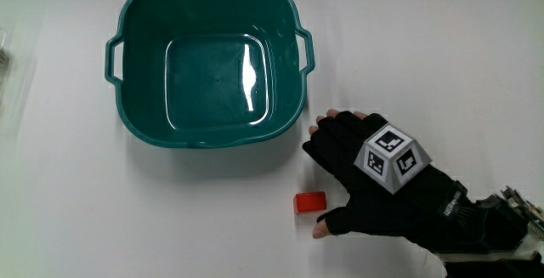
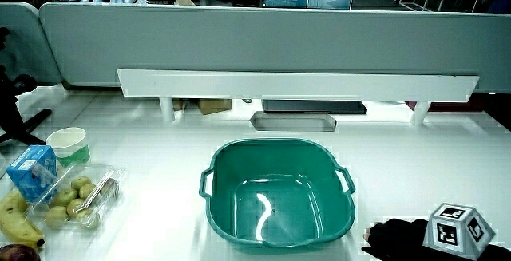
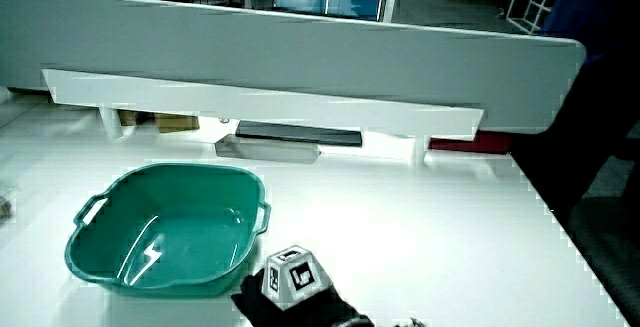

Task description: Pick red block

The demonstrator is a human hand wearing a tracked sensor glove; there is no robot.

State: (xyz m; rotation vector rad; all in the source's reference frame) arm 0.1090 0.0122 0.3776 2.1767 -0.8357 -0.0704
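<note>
A small red block (image 1: 309,201) lies on the white table, nearer to the person than the teal basin (image 1: 208,23). The hand (image 1: 353,172) in its black glove rests flat beside the block, fingers spread and holding nothing. Its thumb tip sits just beside the block, and its fingertips point toward the basin's near corner. The patterned cube (image 1: 392,156) rides on the back of the hand. In both side views only the glove and cube show, hand (image 2: 399,237) and hand (image 3: 290,302); the block is out of sight there.
The teal basin (image 2: 215,177), also basin (image 3: 85,237), has two handles and nothing inside. In a side view, a clear tray of kiwis (image 2: 76,201), a blue carton (image 2: 30,172), a paper cup (image 2: 68,144) and a banana (image 2: 16,221) sit at the table's edge.
</note>
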